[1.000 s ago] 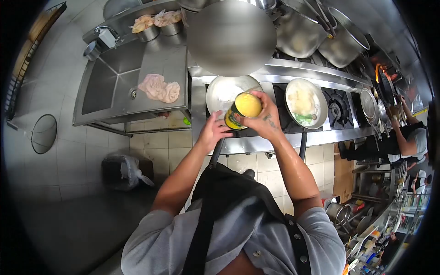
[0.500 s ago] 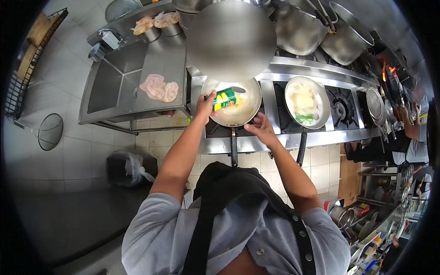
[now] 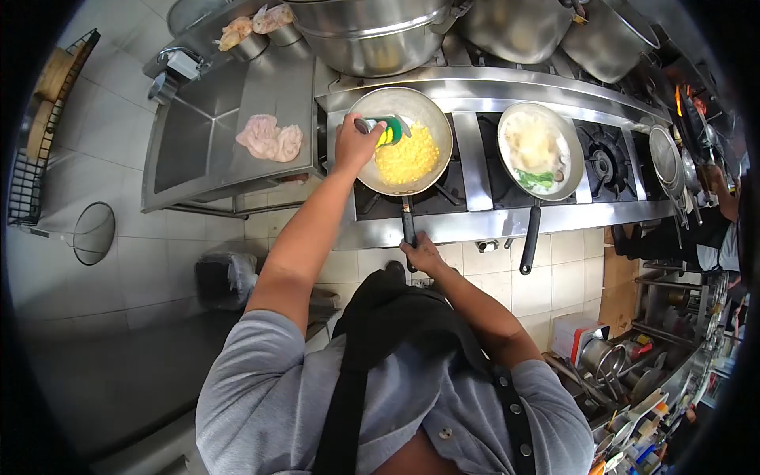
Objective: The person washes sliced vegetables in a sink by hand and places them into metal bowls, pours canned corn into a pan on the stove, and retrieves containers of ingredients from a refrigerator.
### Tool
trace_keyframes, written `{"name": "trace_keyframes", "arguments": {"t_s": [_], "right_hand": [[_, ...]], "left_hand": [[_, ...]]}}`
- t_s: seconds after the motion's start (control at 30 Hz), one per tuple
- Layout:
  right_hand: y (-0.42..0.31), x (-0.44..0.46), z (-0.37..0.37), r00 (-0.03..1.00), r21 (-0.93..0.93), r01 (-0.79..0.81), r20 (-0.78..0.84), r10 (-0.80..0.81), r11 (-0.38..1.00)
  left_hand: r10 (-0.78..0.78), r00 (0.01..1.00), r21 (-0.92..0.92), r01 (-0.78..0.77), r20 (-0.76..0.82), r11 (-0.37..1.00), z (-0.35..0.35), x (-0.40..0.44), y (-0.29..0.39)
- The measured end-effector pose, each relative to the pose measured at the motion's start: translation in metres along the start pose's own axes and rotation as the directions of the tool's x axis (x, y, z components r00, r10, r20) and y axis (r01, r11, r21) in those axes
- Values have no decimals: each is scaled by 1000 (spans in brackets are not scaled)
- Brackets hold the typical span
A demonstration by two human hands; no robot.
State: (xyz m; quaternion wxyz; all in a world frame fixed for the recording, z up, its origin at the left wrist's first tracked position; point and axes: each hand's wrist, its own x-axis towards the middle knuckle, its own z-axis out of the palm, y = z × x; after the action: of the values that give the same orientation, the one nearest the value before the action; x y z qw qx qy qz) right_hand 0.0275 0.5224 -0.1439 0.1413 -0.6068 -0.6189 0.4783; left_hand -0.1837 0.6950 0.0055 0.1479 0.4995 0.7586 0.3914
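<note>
My left hand (image 3: pixel 356 145) is closed around a green and yellow can (image 3: pixel 389 133), tipped over the left side of a frying pan (image 3: pixel 378 96). A curved grey metal piece (image 3: pixel 404 126) shows at the can's mouth; I cannot tell if it is the lid. Yellow corn kernels (image 3: pixel 408 160) lie heaped in the pan, below and right of the can. My right hand (image 3: pixel 424 255) grips the pan's black handle (image 3: pixel 408 222) near its end. The pan sits on a stove burner.
A second pan (image 3: pixel 575 158) with pale, foamy liquid and something green stands to the right, its handle (image 3: pixel 531 241) jutting over the stove's front edge. Large pots (image 3: pixel 372 47) line the back. A pinkish cloth-like item (image 3: pixel 269 138) lies on the sink counter. Another person (image 3: pixel 716 229) is at far right.
Corn now covers much of the pan, which looked mostly bare before. The can has tipped further. My right hand has moved from beside the pan down onto its handle.
</note>
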Motion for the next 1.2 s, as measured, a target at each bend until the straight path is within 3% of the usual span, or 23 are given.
{"name": "trace_keyframes", "arguments": {"t_s": [0.13, 0.2, 0.27, 0.37, 0.43, 0.5, 0.53, 0.6, 0.67, 0.77, 0.8, 0.83, 0.87, 0.9, 0.93, 1.0, 1.07, 1.13, 1.2], "right_hand": [[-38, -24, -33, 993, 9, 115, -6, -115, 993], [-84, -47, -73, 999, -87, 33, 34, -30, 996], [-72, -50, -77, 998, -71, 52, 51, -48, 996], [-73, -49, -85, 994, -106, 23, 110, -11, 994], [-48, -51, -65, 998, -83, 14, 58, -10, 996], [-30, -43, -61, 993, -123, 122, 26, -119, 985], [-53, -51, -69, 996, -56, 10, 85, -5, 998], [-35, -48, -66, 989, -61, 98, 121, -90, 993], [-48, -54, -67, 996, -3, -10, 90, 10, 1000], [-37, -55, -64, 994, -79, 5, 111, 4, 997], [-38, -50, -63, 994, -106, 32, 107, -20, 994], [-37, -49, -62, 986, -53, -95, 136, 101, 994], [-31, -48, -62, 994, -134, 78, 82, -68, 988], [-34, -51, -62, 988, -15, -34, 149, 36, 999], [-35, -51, -64, 967, 94, -149, 223, 125, 984], [-32, -49, -65, 960, 47, -172, 230, 157, 984], [-48, -53, -70, 956, -54, -170, 233, 177, 984], [-76, -61, -75, 978, -106, -61, 192, 81, 992], [-18, -40, -72, 995, -68, 23, 94, -17, 997]], "left_hand": [[129, 982, 63, -139, 134, 988, -33, -9, 41], [192, 967, 115, -213, 165, 970, -43, -10, 52], [217, 956, 201, -255, 196, 946, -45, -10, 52], [214, 943, 168, -261, 254, 951, -42, -17, 52], [184, 946, 188, -239, 268, 953, -30, -21, 33], [196, 929, 120, -244, 314, 962, -41, -32, 41], [219, 920, 117, -269, 326, 956, -44, -36, 40], [214, 962, 67, -228, 168, 971, -37, -36, 23], [326, 943, 17, -328, 59, 945, -39, -43, 18], [36, 997, -311, -56, -69, 949, -18, -48, -28], [78, 986, -366, -129, -149, 922, -21, -51, -34], [-178, 982, -622, 181, 69, 761, -24, -49, -43], [-350, 868, -740, 488, 353, 463, -25, -57, -54], [-285, 841, -823, 524, 459, 221, -39, -64, -64], [-143, 839, -848, 530, 525, -6, -43, -68, -83], [88, 789, -752, 608, 608, -255, -63, -76, -111], [38, 823, -747, 533, 566, -397, -98, -89, -114], [83, 895, -753, 416, 438, -510, -122, -103, -140], [-7, 959, -801, 234, 285, -551, -147, -118, -168]]}}
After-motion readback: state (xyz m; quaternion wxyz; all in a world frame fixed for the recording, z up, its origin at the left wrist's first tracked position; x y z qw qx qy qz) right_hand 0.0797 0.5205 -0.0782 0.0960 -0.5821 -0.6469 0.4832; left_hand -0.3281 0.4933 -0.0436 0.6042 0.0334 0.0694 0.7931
